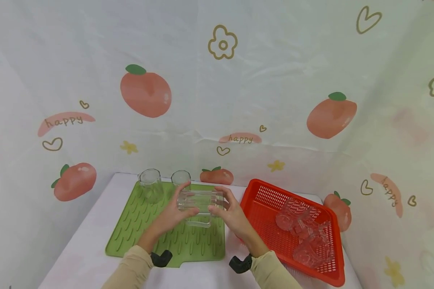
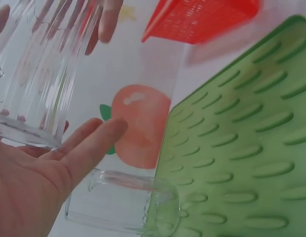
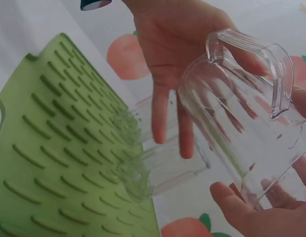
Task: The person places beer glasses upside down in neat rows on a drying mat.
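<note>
A clear glass mug (image 1: pixel 199 200) lies sideways between my two hands, raised over the green drying mat (image 1: pixel 188 249), with its handle pointing down toward me in the head view. My left hand (image 1: pixel 170 213) grips its left end, thumb in front and index finger on top. On the opposite end, my right hand (image 1: pixel 234 214) holds it between thumb and fingers. The right wrist view shows the mug's handle (image 3: pixel 281 74) away from both palms. Some left fingers (image 2: pixel 96 140) extend past the glass in the left wrist view.
Two more clear mugs (image 1: pixel 152 186) (image 1: pixel 181 176) stand on the mat's far part. To the right, a red plastic basket (image 1: pixel 258 224) contains several clear mugs (image 1: pixel 304 228) lying jumbled. A patterned cloth (image 1: pixel 217 100) hangs behind the table.
</note>
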A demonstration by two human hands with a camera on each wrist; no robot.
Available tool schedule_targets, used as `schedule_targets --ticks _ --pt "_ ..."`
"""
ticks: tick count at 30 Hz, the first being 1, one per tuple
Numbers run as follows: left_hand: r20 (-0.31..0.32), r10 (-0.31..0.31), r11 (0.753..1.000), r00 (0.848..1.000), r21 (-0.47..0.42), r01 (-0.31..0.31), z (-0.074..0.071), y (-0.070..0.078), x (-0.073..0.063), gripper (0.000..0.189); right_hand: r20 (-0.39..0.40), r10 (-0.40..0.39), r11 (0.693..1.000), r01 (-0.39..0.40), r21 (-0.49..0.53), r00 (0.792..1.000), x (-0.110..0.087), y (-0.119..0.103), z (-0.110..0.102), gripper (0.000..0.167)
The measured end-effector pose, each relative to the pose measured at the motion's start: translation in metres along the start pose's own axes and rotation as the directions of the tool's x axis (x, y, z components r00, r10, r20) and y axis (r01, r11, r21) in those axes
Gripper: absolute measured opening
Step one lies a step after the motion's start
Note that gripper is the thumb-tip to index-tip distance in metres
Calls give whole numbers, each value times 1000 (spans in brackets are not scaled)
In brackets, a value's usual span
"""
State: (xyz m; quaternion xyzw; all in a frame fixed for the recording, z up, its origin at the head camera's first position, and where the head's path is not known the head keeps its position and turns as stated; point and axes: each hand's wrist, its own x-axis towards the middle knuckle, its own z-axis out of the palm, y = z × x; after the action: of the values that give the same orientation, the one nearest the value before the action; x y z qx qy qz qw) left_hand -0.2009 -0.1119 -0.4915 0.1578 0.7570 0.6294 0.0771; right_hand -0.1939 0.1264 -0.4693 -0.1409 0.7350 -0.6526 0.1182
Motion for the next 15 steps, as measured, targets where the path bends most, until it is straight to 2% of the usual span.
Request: schedule_targets --ticks 4,10,15 --pt "3 30 999 1000 -30 -30 2 0 2 88 -7 4 1000 -4 -31 1000 0 2 1 65" --pt "-37 54 999 998 12 -53 4 4 4 89 -22 6 995 -8 -103 1000 -1 5 2 76" --pt "-20 89 996 996 22 -88 3 6 6 90 -32 29 990 -33 -140 999 -2 8 1 79"
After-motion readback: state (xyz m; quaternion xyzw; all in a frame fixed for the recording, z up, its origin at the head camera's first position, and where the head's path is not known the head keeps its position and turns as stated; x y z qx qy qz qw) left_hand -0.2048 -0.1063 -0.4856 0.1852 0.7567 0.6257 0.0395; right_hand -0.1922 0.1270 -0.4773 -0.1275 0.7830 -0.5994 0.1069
